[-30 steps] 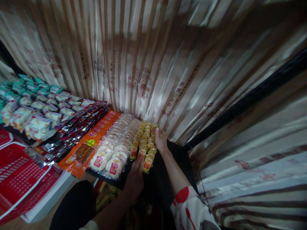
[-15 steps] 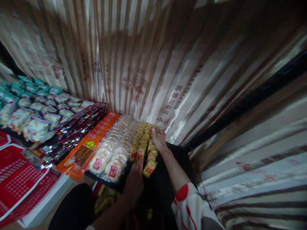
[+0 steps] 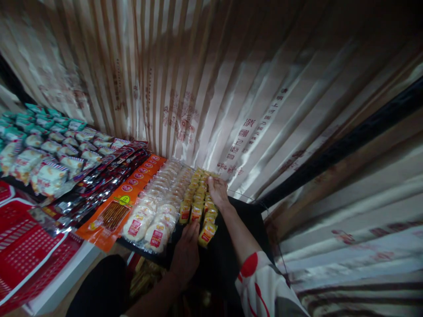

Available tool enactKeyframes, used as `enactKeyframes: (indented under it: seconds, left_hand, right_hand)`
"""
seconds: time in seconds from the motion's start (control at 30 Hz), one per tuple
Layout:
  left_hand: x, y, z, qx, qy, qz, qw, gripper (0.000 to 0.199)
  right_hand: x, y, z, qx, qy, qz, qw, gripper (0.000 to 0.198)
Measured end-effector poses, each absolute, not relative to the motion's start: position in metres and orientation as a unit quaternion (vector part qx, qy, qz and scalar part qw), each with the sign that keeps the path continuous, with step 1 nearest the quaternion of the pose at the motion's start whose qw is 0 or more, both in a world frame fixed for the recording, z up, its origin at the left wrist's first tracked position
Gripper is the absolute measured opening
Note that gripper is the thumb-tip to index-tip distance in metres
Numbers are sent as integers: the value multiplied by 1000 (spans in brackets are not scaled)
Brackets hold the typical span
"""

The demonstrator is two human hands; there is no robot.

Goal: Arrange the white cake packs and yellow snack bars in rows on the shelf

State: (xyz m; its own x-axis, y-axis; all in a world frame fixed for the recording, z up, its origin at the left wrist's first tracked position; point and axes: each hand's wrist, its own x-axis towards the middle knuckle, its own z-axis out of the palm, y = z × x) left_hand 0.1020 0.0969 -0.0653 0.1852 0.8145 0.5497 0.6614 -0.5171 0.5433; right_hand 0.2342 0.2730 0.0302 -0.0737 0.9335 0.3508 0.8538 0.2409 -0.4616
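Note:
Several small yellow snack packets (image 3: 197, 201) with red labels stand in rows on a black shelf (image 3: 220, 264). My left hand (image 3: 185, 252) is at their near end, its fingers stretched forward against the front of the middle row. Along the right side of the rows lies my right hand (image 3: 218, 192), touching packets near the far end with its fingers extended. One front packet (image 3: 207, 234) of the right row sits nearer to me and slightly turned. Left of the yellow rows are clear-wrapped round white crackers (image 3: 156, 235) in two rows.
An orange snack bag (image 3: 124, 191), dark shiny packs (image 3: 109, 176) and several white packets (image 3: 49, 176) line the shelf leftward. A red basket (image 3: 29, 246) stands at lower left. Behind hangs a pleated printed curtain (image 3: 185, 66), with a black pole (image 3: 337, 145) at right.
The camera view has shifted slightly. Both hands stay at the yellow packets in nearly the same place.

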Motion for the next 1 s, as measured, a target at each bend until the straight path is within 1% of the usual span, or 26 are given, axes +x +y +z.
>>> enactKeyframes:
  seconds: [0.13, 0.3, 0.43, 0.67, 1.0]
  left_hand:
    - [102, 97, -65, 762, 481, 422, 98, 58]
    - [103, 96, -64, 752, 488, 426, 122, 61]
    - [103, 95, -65, 753, 480, 433, 124, 61]
    - [103, 96, -64, 755, 486, 416, 142, 62]
    - [102, 96, -58, 756, 500, 399, 141, 65]
  right_hand:
    - [232, 273, 34, -613, -741, 74, 264, 64]
    - [234, 276, 42, -626, -736, 61, 252, 62]
    - [234, 281, 44, -628, -732, 44, 259, 62]
    - [228, 283, 40, -632, -753, 31, 181, 57]
    - [231, 293, 33, -617, -757, 17, 212, 55]
